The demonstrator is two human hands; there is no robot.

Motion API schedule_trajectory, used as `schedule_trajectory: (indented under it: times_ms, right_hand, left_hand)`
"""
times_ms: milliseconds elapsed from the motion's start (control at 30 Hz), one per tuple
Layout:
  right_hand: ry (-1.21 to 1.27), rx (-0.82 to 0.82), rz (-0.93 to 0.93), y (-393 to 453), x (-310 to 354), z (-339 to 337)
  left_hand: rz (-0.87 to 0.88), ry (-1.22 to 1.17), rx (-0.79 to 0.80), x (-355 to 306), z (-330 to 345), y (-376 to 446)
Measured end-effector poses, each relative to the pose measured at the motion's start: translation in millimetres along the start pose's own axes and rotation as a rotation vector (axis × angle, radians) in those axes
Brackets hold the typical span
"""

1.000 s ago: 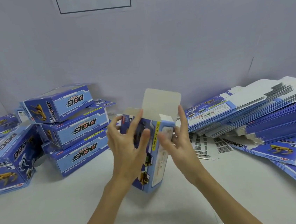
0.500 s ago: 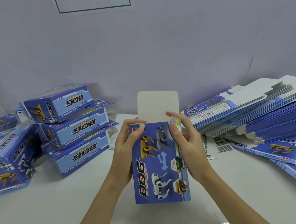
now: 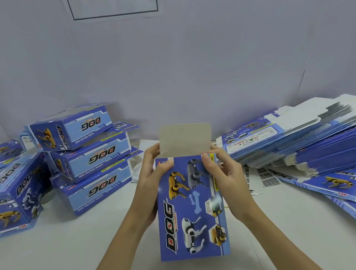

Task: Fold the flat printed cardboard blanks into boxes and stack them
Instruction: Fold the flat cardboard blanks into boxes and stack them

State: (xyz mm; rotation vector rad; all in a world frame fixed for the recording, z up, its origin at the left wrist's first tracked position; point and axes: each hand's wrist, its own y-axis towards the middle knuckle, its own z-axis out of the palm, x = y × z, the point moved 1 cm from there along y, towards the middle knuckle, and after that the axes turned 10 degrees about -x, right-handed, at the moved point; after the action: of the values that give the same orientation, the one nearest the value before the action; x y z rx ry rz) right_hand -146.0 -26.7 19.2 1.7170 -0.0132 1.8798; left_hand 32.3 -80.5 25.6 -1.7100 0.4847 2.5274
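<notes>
You are holding the box (image 3: 190, 208) upright at the centre of the frame, its printed front panel now facing you squarely; a second ago it was turned edge-on, showing its narrow side. Your left hand (image 3: 150, 181) is gripping the upper left edge, thumb pressing on the front panel and fingers curling behind. Your right hand (image 3: 225, 174) is gripping the upper right edge in the same way. The two hands are staying apart, with the box between them.

The plain grey top flap (image 3: 185, 139) is standing straight up above the box mouth, not yet tucked. Judging from this, you are squaring the box up and getting ready to close that flap. Whether the bottom end is already closed cannot be told from here.

The stack of finished boxes (image 3: 83, 158) is waiting at the left of the frame, on the white table (image 3: 64, 256). The pile of flat blanks (image 3: 317, 135) is lying at the right, well apart from your hands. Plenty of blanks are remaining, so the task is looking far from done.
</notes>
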Motion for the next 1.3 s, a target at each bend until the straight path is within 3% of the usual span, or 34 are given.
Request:
schedule_trajectory:
  times_ms: [233, 400, 533, 767, 967, 1300]
  right_hand:
    - [0.132, -0.038, -0.026, -4, -1, 8]
    - [-0.014, 0.008, -0.059, -4, 1, 6]
    - [-0.024, -0.052, -0.099, -6, 3, 10]
    - [0.046, 0.004, -0.044, -10, 7, 12]
    - [0.03, 0.045, -0.005, -10, 14, 10]
    - [-0.012, 0.13, 0.091, -3, 23, -1]
  left_hand:
    - [0.004, 0.028, -0.038, 3, -6, 2]
    - [-0.069, -0.019, -0.004, 3, -7, 1]
    - [-0.042, 0.017, -0.088, -2, -3, 6]
    - [0.076, 0.03, 0.016, -3, 0, 5]
    - [0.066, 0.125, -0.005, -7, 2, 1]
    - [0.052, 0.079, 0.038, -2, -2, 5]
